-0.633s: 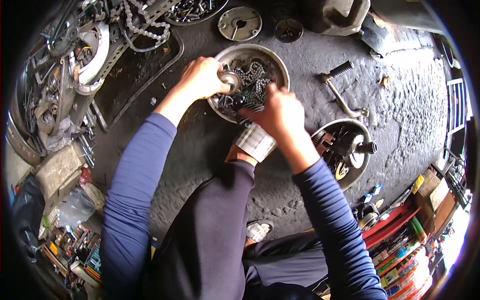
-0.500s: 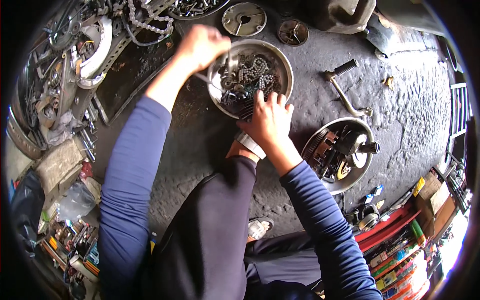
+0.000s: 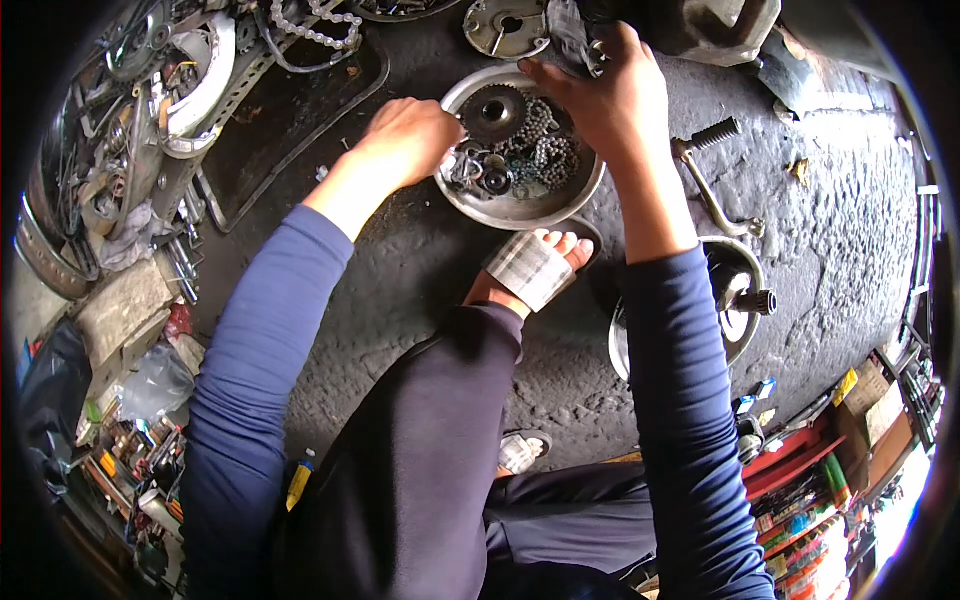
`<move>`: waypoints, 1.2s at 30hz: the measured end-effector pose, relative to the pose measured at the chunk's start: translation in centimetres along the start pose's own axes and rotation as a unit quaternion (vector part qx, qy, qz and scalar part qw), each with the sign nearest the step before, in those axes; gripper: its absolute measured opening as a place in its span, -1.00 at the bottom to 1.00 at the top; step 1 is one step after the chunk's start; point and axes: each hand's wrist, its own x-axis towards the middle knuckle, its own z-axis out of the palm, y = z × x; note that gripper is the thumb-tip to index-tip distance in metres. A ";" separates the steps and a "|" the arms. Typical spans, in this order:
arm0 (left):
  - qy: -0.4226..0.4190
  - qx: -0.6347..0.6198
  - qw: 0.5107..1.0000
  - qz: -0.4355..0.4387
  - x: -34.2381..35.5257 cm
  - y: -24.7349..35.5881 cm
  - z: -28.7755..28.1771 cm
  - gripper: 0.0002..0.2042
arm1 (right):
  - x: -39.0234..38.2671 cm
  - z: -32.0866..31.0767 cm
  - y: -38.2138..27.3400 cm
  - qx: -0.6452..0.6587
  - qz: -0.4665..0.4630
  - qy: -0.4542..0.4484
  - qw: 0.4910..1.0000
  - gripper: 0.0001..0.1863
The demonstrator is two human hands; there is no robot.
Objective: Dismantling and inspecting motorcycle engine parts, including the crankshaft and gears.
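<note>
A round metal bowl (image 3: 520, 213) holds a dark toothed gear (image 3: 493, 112), beaded metal chains (image 3: 545, 150) and small round parts (image 3: 495, 178). At its left rim my left hand (image 3: 415, 140) is closed with the fingers curled under; what they grip is hidden. Beyond the bowl's far right side, my right hand (image 3: 622, 105) is bent around a blurred grey metal part (image 3: 570, 35). That part lies beside a round metal cover plate (image 3: 505, 25) on the floor.
A second bowl (image 3: 620, 350) of parts sits partly under my right forearm. A kick-start lever (image 3: 708, 185) lies to its far side. Metal scrap and a chain (image 3: 320, 30) fill the left; a grey container (image 3: 715, 30) stands at the back. My sandalled foot (image 3: 535, 268) is near the bowl.
My right hand has left the bowl's near side for its far right, with a grey part. My left hand has come down to the left rim. The gear now shows in the bowl.
</note>
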 end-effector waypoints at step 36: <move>0.071 -0.083 0.989 -0.096 -2.4 5.7 7.8 -0.47 | -6.5 3.0 3.0 -0.224 -0.187 -0.301 0.908 -0.22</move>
